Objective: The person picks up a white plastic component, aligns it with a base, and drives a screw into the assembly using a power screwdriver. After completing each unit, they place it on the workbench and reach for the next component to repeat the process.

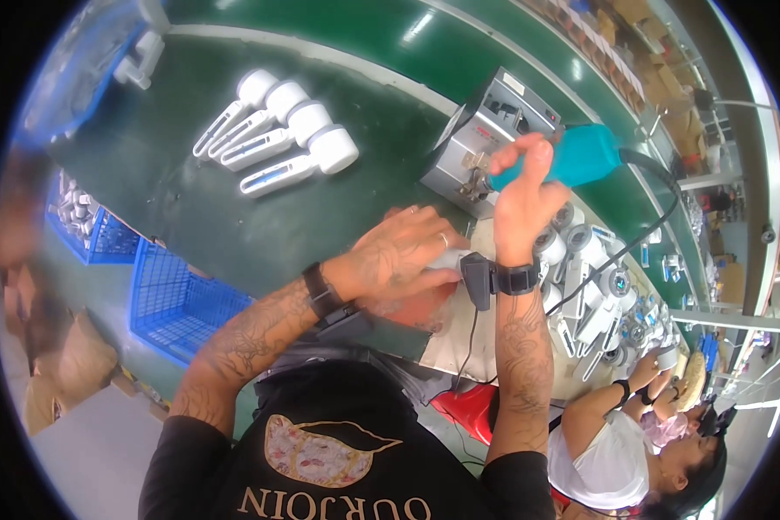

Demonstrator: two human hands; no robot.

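My right hand (527, 198) is closed around a teal power screwdriver (588, 156), whose black cord hangs off to the right. The driver's tip points at the front of a grey metal box-shaped machine (470, 149). Lower and to the left, my left hand (403, 251) curls over a whitish part (447, 263), mostly hidden by the fingers and my right wrist strap. Under that hand lies a reddish-brown pad (416, 303) on the bench. Several white handheld devices (290, 166) with round heads lie in a slanted row at the far left.
More white devices (585, 269) crowd the bench to my right, with the cord crossing above them. Blue crates (169, 303) stand below the bench's left edge. A person in a white top (602, 451) works at the lower right. A red stool (465, 409) sits near my right elbow.
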